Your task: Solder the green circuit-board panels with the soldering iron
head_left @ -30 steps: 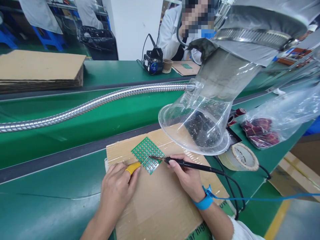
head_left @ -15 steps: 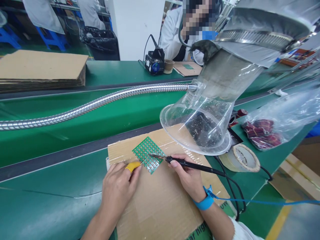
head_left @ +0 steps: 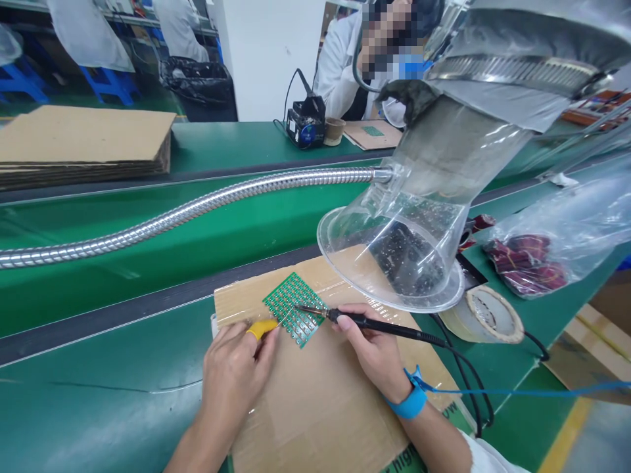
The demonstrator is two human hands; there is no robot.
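A green circuit board (head_left: 296,309) with rows of small pads lies on a sheet of cardboard (head_left: 315,407). My right hand (head_left: 372,345) is closed round the black handle of a soldering iron (head_left: 374,323), whose tip meets the board near its middle. A thin solder wire (head_left: 284,318) is pinched in my left hand (head_left: 239,361), just left of the board, and its end reaches toward the iron's tip. The wire's tail trails off leftward over the table. A yellow finger cot (head_left: 261,328) covers one left finger, and a blue wrist strap (head_left: 411,395) circles my right wrist.
A clear fume hood (head_left: 394,263) hangs close above the board's right side, with a metal flexible pipe (head_left: 197,213) running left. To the right are a tape roll (head_left: 493,315), cables and bagged red parts (head_left: 527,259). A co-worker (head_left: 340,66) sits opposite; stacked cardboard (head_left: 83,135) is at left.
The whole view has shifted slightly. Both hands, the soldering iron and the solder wire keep nearly the same place on the board.
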